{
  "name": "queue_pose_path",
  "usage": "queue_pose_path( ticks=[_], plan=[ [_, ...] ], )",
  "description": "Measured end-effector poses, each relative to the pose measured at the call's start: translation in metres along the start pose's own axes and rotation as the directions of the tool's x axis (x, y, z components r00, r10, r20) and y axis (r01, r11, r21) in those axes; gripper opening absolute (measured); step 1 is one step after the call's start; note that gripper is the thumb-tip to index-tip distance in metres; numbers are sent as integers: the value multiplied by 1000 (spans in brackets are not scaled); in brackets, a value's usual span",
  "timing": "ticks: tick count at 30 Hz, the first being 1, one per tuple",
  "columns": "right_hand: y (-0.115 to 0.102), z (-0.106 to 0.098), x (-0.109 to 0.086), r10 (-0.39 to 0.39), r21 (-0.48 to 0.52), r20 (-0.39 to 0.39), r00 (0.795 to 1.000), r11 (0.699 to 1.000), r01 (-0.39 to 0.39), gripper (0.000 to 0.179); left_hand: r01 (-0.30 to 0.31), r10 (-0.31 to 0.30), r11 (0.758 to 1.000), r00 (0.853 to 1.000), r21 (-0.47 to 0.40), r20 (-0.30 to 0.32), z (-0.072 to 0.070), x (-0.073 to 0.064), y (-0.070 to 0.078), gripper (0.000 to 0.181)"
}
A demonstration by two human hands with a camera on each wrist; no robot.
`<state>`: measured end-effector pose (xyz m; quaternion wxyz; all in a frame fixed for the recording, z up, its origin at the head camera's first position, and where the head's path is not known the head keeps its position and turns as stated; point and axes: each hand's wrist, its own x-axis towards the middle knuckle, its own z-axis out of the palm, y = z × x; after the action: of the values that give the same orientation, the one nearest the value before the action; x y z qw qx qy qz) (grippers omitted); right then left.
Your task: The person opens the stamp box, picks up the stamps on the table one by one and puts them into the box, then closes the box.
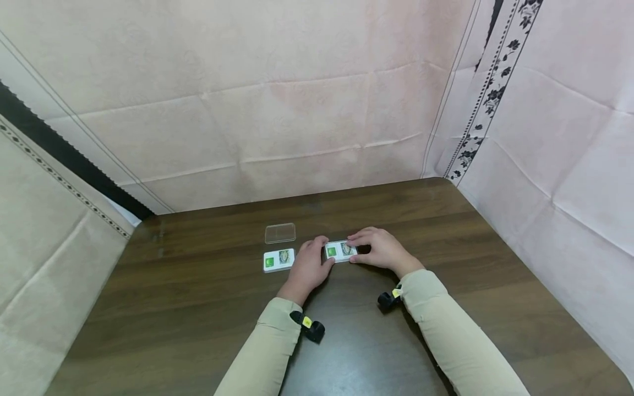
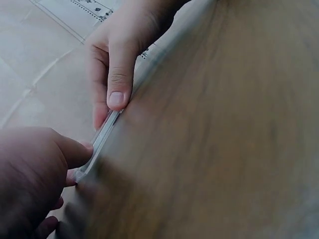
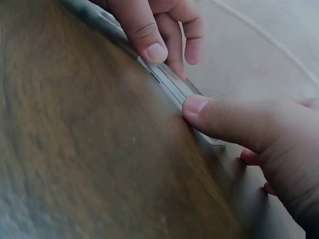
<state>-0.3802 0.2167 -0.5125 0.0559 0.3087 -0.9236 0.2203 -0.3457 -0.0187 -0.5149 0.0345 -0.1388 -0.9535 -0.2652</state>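
Between my two hands, low over the wooden table, is a clear plastic case (image 1: pixel 339 252) with white printed cards in it, showing a green square and a round picture. My left hand (image 1: pixel 308 266) grips its left end, thumb at the near edge and fingers at the far side. At the right end my right hand (image 1: pixel 380 251) pinches it, thumb along the near edge and fingertips over the top. From the side, the case (image 3: pixel 172 90) looks thin and flat in the right wrist view. In the left wrist view, both thumbs press the edge of the case (image 2: pixel 102 139).
Left of my left hand lies a similar white card set (image 1: pixel 279 260) with the same pictures. A clear plastic lid (image 1: pixel 280 233) lies just behind it. The brown table (image 1: pixel 198 313) ends at a pale cloth wall (image 1: pixel 297 121) at the back.
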Motion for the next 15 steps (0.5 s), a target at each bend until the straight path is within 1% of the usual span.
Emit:
queue_pose_path(
  ticks=[2,5,9,15],
  plan=[
    [0,-1,0,3,-10,1,1000,1000,-3,48,-28,28,999,1000,32,-7,0,0,0,52],
    [-1,-2,-1,9,-22,7,1000,1000,-9,48,-65,65,993,998,97,-2,-1,0,1,54],
    [-4,-2,-1,18,-32,18,1000,999,-18,47,-76,74,986,997,150,17,-2,0,0,59],
    [-5,3,-1,20,-16,20,1000,1000,-20,41,-74,74,987,997,144,6,2,-2,-2,60]
  ],
)
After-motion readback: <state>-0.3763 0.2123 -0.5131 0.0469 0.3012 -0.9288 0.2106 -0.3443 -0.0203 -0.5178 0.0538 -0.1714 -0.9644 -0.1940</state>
